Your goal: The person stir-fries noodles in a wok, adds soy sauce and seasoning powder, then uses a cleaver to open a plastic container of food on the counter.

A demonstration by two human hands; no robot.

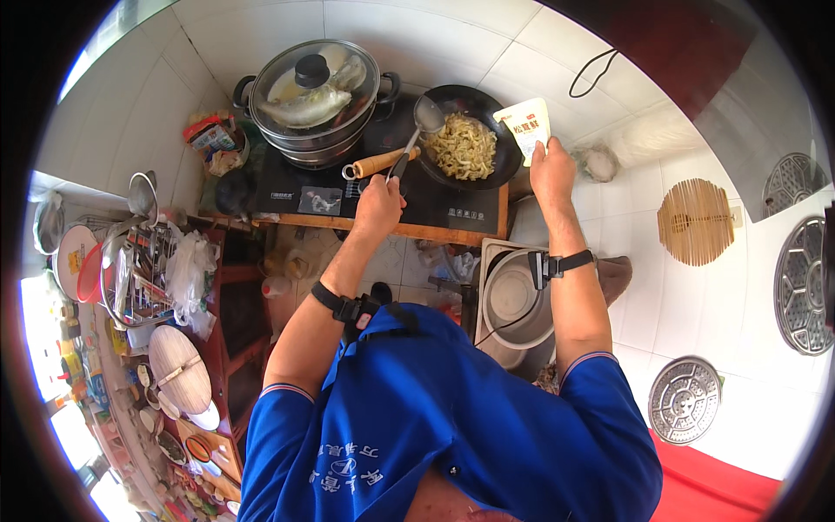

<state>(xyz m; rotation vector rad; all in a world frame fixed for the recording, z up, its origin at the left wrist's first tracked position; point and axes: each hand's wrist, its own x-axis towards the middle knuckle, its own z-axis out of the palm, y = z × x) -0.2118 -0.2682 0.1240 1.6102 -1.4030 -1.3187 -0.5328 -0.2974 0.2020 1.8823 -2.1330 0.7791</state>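
My left hand [379, 203] is closed around the handle of a metal ladle [428, 115], whose bowl is over the left rim of a black wok [505, 156]. Pale, cut pieces of food [464, 149] lie in the wok, which has a wooden handle [381, 162]. My right hand [552, 171] grips a pale yellow seasoning packet [530, 127] by its lower edge, at the wok's right side. The packet bears writing; whether it is torn cannot be told. Left of the wok, a lidded steamer pot [312, 117] holds whole fish under glass.
The wok and steamer stand on a black cooktop [417, 209] against a tiled wall. A metal basin [515, 297] sits in the sink at lower right. On the left are a wire utensil rack [147, 277] and a round wooden board [179, 370]. Steamer plates [685, 399] hang at right.
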